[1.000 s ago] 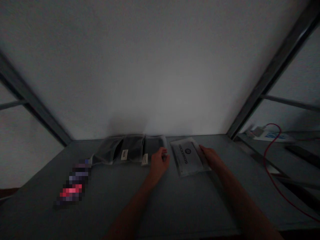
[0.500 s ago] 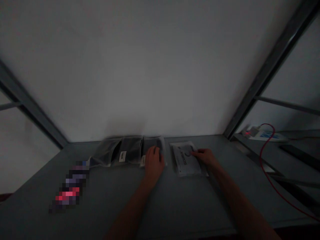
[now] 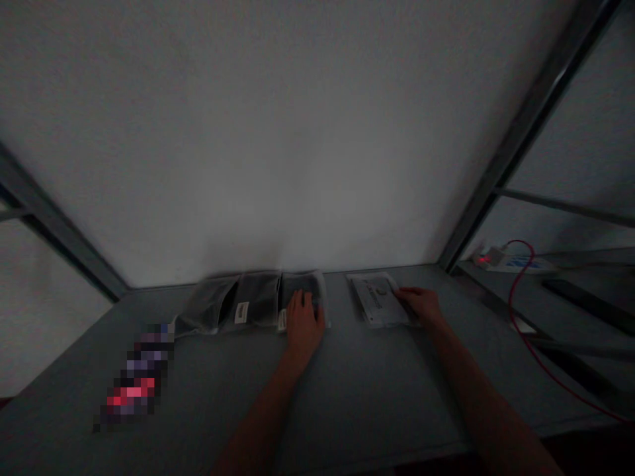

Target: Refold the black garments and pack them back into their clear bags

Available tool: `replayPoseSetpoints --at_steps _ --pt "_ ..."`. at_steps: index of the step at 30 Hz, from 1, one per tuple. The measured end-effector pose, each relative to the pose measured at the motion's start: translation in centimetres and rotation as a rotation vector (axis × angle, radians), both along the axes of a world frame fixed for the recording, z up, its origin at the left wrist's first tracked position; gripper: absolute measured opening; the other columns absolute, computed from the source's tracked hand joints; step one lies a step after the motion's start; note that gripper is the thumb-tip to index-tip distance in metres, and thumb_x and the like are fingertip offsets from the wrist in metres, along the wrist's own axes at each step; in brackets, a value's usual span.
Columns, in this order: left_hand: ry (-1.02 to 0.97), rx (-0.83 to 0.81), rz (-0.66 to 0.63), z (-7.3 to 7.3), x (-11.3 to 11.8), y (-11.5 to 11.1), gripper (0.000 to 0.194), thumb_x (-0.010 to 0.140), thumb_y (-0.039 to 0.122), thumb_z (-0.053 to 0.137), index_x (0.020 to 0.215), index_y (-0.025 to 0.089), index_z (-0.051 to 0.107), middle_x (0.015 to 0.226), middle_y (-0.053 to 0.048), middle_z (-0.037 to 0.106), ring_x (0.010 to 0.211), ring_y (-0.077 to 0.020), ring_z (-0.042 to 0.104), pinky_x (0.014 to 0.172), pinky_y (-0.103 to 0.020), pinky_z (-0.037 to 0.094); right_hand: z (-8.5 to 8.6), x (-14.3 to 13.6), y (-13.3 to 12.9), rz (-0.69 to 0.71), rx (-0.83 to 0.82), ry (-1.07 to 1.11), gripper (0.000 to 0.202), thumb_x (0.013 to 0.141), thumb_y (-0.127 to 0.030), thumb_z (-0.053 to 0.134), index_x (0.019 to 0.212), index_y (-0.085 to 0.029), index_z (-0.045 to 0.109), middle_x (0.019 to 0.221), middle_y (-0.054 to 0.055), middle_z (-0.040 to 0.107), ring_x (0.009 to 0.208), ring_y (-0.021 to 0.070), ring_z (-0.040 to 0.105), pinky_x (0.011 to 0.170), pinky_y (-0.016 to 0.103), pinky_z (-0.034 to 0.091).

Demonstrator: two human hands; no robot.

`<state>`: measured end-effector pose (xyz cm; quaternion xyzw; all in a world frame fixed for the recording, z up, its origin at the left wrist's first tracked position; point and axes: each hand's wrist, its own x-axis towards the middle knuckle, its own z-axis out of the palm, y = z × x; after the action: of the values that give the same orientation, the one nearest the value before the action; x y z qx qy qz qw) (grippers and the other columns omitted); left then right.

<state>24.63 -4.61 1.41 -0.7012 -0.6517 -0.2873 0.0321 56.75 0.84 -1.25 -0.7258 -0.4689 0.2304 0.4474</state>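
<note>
My left hand lies palm down on a dark item in a clear plastic bag, its fingers stretched over the top and covering part of a white label. Two more bagged dark packets, a middle one with a white label and a left one, lie side by side with it along the wall. Over to the right, my right hand pinches the right edge of a light grey printed packet in clear plastic. This packet appears tilted, its near edge close to the tabletop; its lettering is blurred.
A pixelated strip lies left of the packets on the grey tabletop. To the right stand a metal frame post, a power strip with a lit plug, a red cable and a black flat object.
My right hand has moved the light grey packet right and a little toward the wall. My left hand stays on the same bag. The view has shifted slightly.
</note>
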Motion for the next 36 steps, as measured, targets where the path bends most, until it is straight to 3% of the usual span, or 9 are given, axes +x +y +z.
replayPoseSetpoints --at_steps 7,10,13,15,17,20,24,28,36 --pt "-0.026 -0.013 -0.003 0.2 0.0 -0.1 0.036 0.088 0.025 0.05 0.12 0.009 0.056 0.135 -0.021 0.053 0.129 -0.0302 0.048 0.108 -0.043 0.038 0.8 0.1 0.0 -0.124 -0.017 -0.11 0.035 0.07 -0.047 0.07 0.085 -0.016 0.075 0.081 0.014 0.076 0.079 0.0299 0.072 0.067 0.037 0.056" --pt "-0.026 -0.018 0.004 0.3 0.0 -0.1 0.037 0.088 0.026 0.05 0.121 0.009 0.056 0.136 -0.021 0.052 0.129 -0.03 0.048 0.108 -0.043 0.038 1.2 -0.7 -0.2 -0.098 0.009 -0.19 0.045 0.073 -0.048 0.067 0.102 -0.014 0.072 0.095 0.016 0.074 0.088 0.0318 0.07 0.079 0.043 0.055" --pt "-0.025 -0.026 0.008 0.3 0.1 -0.1 0.038 0.089 0.026 0.05 0.122 0.01 0.055 0.137 -0.02 0.051 0.129 -0.0292 0.048 0.108 -0.043 0.038 1.6 -2.0 -0.6 0.0 0.21 -0.457 0.052 0.081 -0.044 0.058 0.123 -0.013 0.061 0.121 0.018 0.065 0.109 0.0324 0.063 0.094 0.048 0.049" --pt "-0.023 -0.028 0.009 0.2 0.1 -0.1 0.037 0.089 0.027 0.05 0.122 0.01 0.055 0.138 -0.019 0.051 0.129 -0.0293 0.047 0.108 -0.043 0.038 2.0 -3.2 -1.0 0.127 0.369 -0.671 0.046 0.088 -0.04 0.048 0.125 -0.015 0.059 0.137 0.017 0.055 0.127 0.0309 0.05 0.104 0.049 0.041" --pt "-0.02 -0.028 0.002 0.2 0.1 -0.1 0.038 0.09 0.028 0.049 0.122 0.01 0.055 0.138 -0.02 0.051 0.13 -0.0301 0.047 0.108 -0.044 0.038 2.1 -4.6 -1.4 0.265 0.414 -0.829 0.044 0.094 -0.039 0.039 0.126 -0.015 0.058 0.148 0.015 0.044 0.14 0.028 0.034 0.111 0.048 0.033" --pt "-0.034 -0.036 -0.01 0.3 0.1 -0.2 0.038 0.09 0.027 0.049 0.122 0.008 0.055 0.138 -0.022 0.05 0.13 -0.0312 0.046 0.109 -0.044 0.036 1.7 -6.3 -1.9 0.369 0.261 -0.998 0.057 0.096 -0.048 0.032 0.136 -0.012 0.051 0.155 0.016 0.032 0.146 0.0286 0.019 0.117 0.048 0.02" --pt "-0.053 -0.055 -0.018 0.5 0.1 -0.3 0.038 0.089 0.026 0.049 0.122 0.007 0.055 0.139 -0.023 0.049 0.131 -0.0322 0.045 0.11 -0.045 0.035 0.4 -7.1 -1.9 0.371 0.016 -1.078 0.075 0.093 -0.063 0.027 0.146 -0.01 0.038 0.154 0.018 0.032 0.145 0.0321 0.022 0.117 0.049 0.015" --pt "-0.031 -0.057 -0.014 0.4 0.2 -0.2 0.039 0.09 0.027 0.048 0.123 0.007 0.055 0.138 -0.023 0.05 0.131 -0.0321 0.045 0.11 -0.045 0.035 -0.1 -6.8 -1.5 0.39 -0.032 -1.087 0.078 0.092 -0.065 0.026 0.149 -0.012 0.034 0.155 0.017 0.031 0.145 0.0306 0.023 0.117 0.047 0.016" --pt "-0.011 -0.043 -0.021 0.0 0.2 -0.3 0.04 0.09 0.026 0.047 0.124 0.006 0.055 0.139 -0.022 0.049 0.134 -0.0319 0.042 0.111 -0.045 0.033 0.6 -6.4 -1.2 0.495 -0.095 -1.085 0.078 0.093 -0.064 0.026 0.15 -0.011 0.03 0.156 0.018 0.027 0.145 0.0294 0.023 0.118 0.048 0.015"
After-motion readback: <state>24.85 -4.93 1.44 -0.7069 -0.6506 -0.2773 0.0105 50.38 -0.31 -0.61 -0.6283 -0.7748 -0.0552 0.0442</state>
